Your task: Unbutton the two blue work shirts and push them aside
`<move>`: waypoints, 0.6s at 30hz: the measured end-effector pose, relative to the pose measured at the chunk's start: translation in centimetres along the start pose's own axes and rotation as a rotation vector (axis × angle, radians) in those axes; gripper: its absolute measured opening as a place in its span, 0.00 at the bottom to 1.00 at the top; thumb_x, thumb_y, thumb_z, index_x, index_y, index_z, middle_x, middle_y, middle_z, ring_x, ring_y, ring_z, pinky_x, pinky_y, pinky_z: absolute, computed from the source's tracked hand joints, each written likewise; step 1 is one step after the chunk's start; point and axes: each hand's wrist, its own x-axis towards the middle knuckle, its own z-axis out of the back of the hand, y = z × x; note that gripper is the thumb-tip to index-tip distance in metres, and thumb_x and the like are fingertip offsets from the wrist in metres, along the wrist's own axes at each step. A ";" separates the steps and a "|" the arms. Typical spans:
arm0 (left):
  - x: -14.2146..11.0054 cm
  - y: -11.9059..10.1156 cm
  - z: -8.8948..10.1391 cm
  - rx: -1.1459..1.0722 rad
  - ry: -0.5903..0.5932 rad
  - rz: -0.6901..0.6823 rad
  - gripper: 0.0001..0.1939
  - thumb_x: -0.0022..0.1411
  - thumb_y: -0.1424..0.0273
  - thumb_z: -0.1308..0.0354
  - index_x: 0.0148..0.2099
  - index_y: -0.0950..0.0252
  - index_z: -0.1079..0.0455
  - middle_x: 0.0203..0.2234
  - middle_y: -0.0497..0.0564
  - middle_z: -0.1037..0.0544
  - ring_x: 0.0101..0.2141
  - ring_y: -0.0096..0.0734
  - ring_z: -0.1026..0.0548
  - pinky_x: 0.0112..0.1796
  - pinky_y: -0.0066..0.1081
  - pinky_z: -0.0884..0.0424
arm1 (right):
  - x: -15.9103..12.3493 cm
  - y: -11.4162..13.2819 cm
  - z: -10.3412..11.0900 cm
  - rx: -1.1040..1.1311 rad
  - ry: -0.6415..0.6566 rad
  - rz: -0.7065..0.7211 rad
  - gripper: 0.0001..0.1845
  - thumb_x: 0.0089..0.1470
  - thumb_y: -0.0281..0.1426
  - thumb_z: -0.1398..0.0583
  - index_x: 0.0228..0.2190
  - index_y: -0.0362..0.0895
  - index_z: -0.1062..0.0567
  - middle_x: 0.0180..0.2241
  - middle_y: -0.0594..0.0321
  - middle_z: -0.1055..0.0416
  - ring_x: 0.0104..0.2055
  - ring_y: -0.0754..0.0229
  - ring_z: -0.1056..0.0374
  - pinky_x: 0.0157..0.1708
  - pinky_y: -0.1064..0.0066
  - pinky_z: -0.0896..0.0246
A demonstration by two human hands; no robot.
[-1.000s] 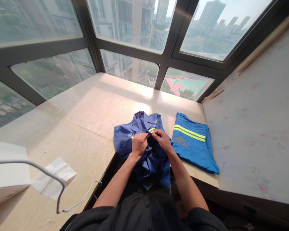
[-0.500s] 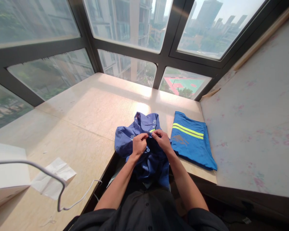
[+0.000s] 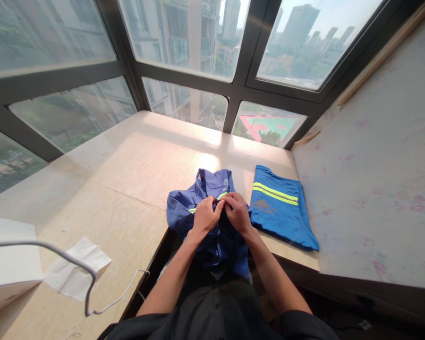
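Observation:
A dark blue work jacket (image 3: pixel 184 203) with a collar and neon yellow stripes lies crumpled at the ledge's front edge, its lower part hanging toward my lap. My left hand (image 3: pixel 206 215) pinches the front of the jacket near the chest stripe. Close beside it, my right hand (image 3: pixel 238 212) is closed on the same edge of cloth, the two sets of fingertips almost touching. The exact bit of cloth between the fingers is hidden by them. To the right of the jacket lies a folded bright blue garment (image 3: pixel 281 222) with two yellow stripes, untouched.
A white box (image 3: pixel 12 252) stands at the left, with a creased white paper (image 3: pixel 80 267) next to it. A grey cable (image 3: pixel 67 257) arcs across the left foreground. Windows (image 3: pixel 184 106) border the wooden ledge (image 3: pixel 127 174) at the back, and a floral-papered wall (image 3: pixel 368 189) rises at the right.
My fingers have shifted on the jacket front, the left hand turning inward so its thumb sits closer to the right fingertips. A jacket button visible earlier is now covered. The folded garment stays put.

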 end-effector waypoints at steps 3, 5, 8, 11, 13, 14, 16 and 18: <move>0.0 0.2 -0.1 -0.086 0.033 -0.013 0.14 0.68 0.58 0.49 0.36 0.63 0.34 0.33 0.52 0.24 0.37 0.37 0.26 0.41 0.35 0.32 | 0.0 -0.1 0.3 0.010 0.009 0.002 0.12 0.60 0.28 0.46 0.34 0.46 0.22 0.37 0.56 0.27 0.43 0.53 0.33 0.46 0.61 0.36; 0.0 0.5 0.0 -0.139 0.076 -0.044 0.11 0.67 0.61 0.48 0.36 0.62 0.33 0.34 0.51 0.24 0.38 0.36 0.26 0.42 0.35 0.32 | -0.1 -0.4 0.5 0.031 0.025 -0.023 0.10 0.60 0.29 0.44 0.33 0.47 0.22 0.36 0.57 0.27 0.42 0.54 0.32 0.45 0.61 0.36; 0.2 0.9 0.2 -0.113 0.120 -0.128 0.07 0.66 0.66 0.47 0.39 0.63 0.31 0.36 0.53 0.23 0.40 0.37 0.26 0.45 0.36 0.31 | -0.1 -0.8 0.9 0.068 0.032 -0.064 0.09 0.59 0.30 0.43 0.31 0.47 0.23 0.34 0.58 0.27 0.40 0.54 0.32 0.43 0.62 0.36; 0.4 1.1 0.7 -0.007 0.188 -0.225 0.08 0.65 0.68 0.49 0.41 0.64 0.29 0.38 0.54 0.23 0.41 0.39 0.27 0.46 0.37 0.32 | -0.2 -1.1 1.4 0.096 0.030 -0.102 0.08 0.58 0.30 0.43 0.29 0.46 0.24 0.33 0.59 0.27 0.39 0.55 0.31 0.43 0.63 0.36; 0.6 1.1 1.0 0.056 0.245 -0.287 0.10 0.67 0.68 0.50 0.42 0.64 0.28 0.38 0.55 0.23 0.41 0.39 0.27 0.46 0.38 0.32 | -0.4 -1.4 1.6 0.101 0.036 -0.114 0.08 0.57 0.30 0.42 0.29 0.46 0.24 0.33 0.59 0.27 0.39 0.55 0.31 0.42 0.63 0.36; 0.6 1.1 1.2 0.074 0.270 -0.311 0.10 0.67 0.67 0.50 0.42 0.63 0.28 0.37 0.55 0.23 0.41 0.40 0.27 0.46 0.38 0.32 | -0.4 -1.5 1.7 0.102 0.040 -0.116 0.08 0.57 0.30 0.42 0.28 0.46 0.24 0.33 0.59 0.27 0.39 0.55 0.31 0.42 0.63 0.36; 0.7 1.1 1.5 0.065 0.304 -0.338 0.11 0.68 0.66 0.51 0.41 0.63 0.28 0.37 0.54 0.22 0.41 0.39 0.27 0.46 0.38 0.33 | -0.6 -1.8 1.8 0.096 0.045 -0.111 0.08 0.58 0.31 0.42 0.28 0.46 0.24 0.32 0.59 0.27 0.38 0.55 0.31 0.42 0.62 0.36; 0.7 1.0 1.7 0.007 0.326 -0.330 0.12 0.68 0.66 0.51 0.41 0.62 0.27 0.37 0.53 0.22 0.41 0.38 0.27 0.47 0.37 0.33 | -0.7 -2.0 1.7 0.077 0.039 -0.100 0.09 0.58 0.31 0.42 0.28 0.46 0.24 0.32 0.59 0.27 0.38 0.55 0.32 0.41 0.62 0.37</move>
